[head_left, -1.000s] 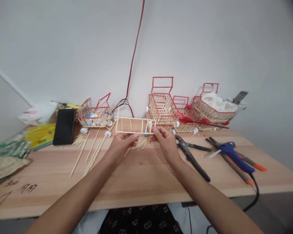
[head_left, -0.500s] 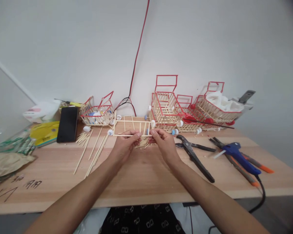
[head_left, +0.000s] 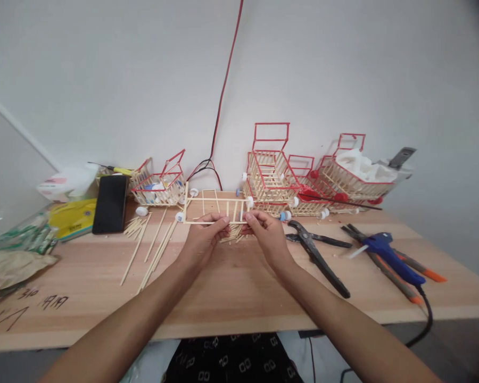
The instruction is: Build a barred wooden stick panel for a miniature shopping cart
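Note:
My left hand (head_left: 206,234) pinches the lower edge of a pale stick frame (head_left: 199,222) between thumb and fingers. The thumb and fingers of my right hand (head_left: 265,229) close on the frame's right end. The frame is a long rectangle held above the table, with several short crossbars in its right part. Behind it lies another stick piece (head_left: 209,191). Short cut sticks (head_left: 235,233) lie partly hidden beneath my hands. White round caps (head_left: 180,216) are near the frame's left corner.
Stick baskets with red rims (head_left: 273,170) line the wall. On the right are black pliers (head_left: 319,258), a blue glue gun (head_left: 395,255) and orange-handled pliers (head_left: 435,274). Long sticks (head_left: 159,252), a phone (head_left: 109,205) and a yellow packet (head_left: 72,218) lie left, on the wooden table (head_left: 239,303).
The held frame has tilted very slightly, its left end a little lower. Both hands keep their grip, and the whole view has shifted slightly.

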Available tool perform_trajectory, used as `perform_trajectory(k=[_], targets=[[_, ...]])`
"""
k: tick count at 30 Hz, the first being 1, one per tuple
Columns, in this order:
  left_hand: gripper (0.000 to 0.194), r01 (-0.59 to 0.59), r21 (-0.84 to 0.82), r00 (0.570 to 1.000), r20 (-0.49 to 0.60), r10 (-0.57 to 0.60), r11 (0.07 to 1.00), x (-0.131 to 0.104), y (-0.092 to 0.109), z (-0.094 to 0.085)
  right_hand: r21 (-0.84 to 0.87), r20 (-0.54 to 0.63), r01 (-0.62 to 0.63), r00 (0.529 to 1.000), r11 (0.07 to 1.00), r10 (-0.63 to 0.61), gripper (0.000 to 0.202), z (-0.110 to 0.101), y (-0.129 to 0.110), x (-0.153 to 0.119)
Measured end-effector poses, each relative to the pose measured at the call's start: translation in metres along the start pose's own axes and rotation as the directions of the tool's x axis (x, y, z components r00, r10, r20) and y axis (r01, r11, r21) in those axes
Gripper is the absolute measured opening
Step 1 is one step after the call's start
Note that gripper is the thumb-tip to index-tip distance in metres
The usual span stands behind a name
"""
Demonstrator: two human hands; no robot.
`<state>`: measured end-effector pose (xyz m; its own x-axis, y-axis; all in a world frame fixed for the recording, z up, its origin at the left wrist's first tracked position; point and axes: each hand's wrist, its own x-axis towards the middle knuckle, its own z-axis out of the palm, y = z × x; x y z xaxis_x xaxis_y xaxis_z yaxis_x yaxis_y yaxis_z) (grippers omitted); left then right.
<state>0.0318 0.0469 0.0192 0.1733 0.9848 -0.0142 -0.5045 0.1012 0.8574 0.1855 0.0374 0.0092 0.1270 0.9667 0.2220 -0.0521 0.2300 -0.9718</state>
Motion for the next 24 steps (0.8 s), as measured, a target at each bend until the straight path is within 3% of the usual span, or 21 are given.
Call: perform_trajectory(k=[24], targets=[[0.022, -0.016, 0.013, 1.000, -0.002, 0.016, 1.000, 0.0008, -0.0022, -0.0021, 0.007, 0.017, 0.004, 1.000, 1.000, -0.004, 0.026, -0.0009, 0.0014, -0.0012]])
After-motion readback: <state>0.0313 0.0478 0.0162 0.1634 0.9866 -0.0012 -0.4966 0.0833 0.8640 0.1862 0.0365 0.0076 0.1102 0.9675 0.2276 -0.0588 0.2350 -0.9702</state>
